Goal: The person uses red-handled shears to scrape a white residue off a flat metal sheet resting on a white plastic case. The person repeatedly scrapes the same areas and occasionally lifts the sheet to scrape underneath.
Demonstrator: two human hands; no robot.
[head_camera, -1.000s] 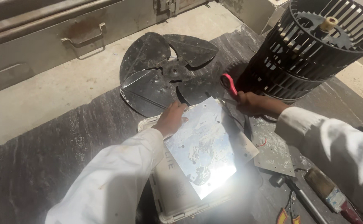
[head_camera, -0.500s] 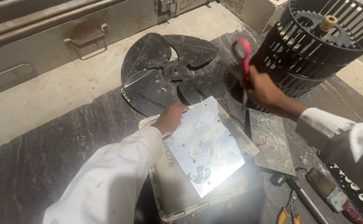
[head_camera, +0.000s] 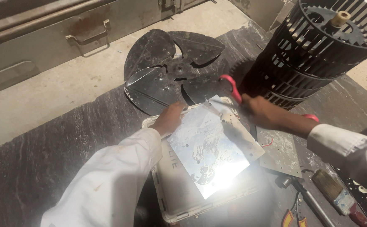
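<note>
The shiny metal plate [head_camera: 211, 149] lies on the white casing [head_camera: 179, 189], pressed at its upper-left corner by the flattened left hand [head_camera: 169, 119]. The red-handled tool [head_camera: 232, 88] is gripped in the closed right hand [head_camera: 262, 112], which has been lowered from beside the black blower wheel [head_camera: 318, 54] to the plate's upper-right edge.

I take the shiny metal plate [head_camera: 211, 151] as my landmark. Behind it the black fan blade [head_camera: 171, 67] lies flat, low enough to pass over. To its rear right the tall black blower wheel [head_camera: 318, 50] blocks that side. Just right of the plate a small grey sheet [head_camera: 281, 152] lies flat, with a paintbrush [head_camera: 334, 194] and loose tools beyond it, so little room there. Left of the plate the dark stone slab [head_camera: 45, 168] is bare, my widest way in. Far behind, the grey metal box [head_camera: 45, 38] walls off the back.
</note>
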